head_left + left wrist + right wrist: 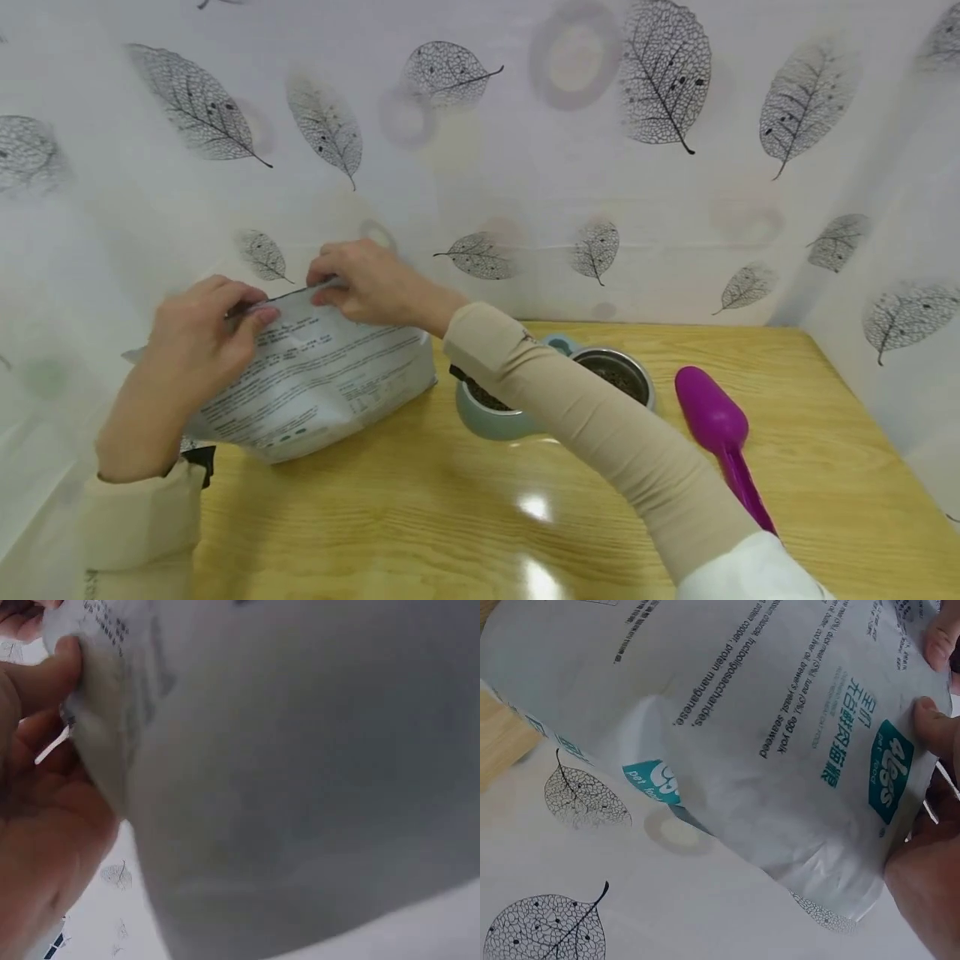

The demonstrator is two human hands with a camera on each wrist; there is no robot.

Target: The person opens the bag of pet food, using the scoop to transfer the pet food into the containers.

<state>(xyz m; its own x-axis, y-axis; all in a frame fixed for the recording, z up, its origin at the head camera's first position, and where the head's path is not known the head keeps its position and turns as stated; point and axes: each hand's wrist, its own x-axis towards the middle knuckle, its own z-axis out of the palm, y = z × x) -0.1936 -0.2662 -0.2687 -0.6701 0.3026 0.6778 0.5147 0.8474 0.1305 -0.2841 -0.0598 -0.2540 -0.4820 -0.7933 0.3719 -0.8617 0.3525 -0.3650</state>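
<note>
A pale grey pet food bag [322,383] with printed text stands at the left of the table. My left hand [202,342] pinches its top edge near the left end, thumb in front and fingers behind. Farther along the same edge, my right hand [375,283] pinches it between thumb and fingers. The right wrist view brings out the bag's teal label [891,772] and lines of print. In the left wrist view the bag [300,787] fills most of the picture, with the left thumb [56,671] on its surface.
A green double pet bowl [495,423] with metal insides holding brown kibble [618,379] sits behind the right forearm. A purple scoop [712,412] lies on the wooden table [420,517] at the right. Leaf-patterned sheeting [525,183] hangs behind the table.
</note>
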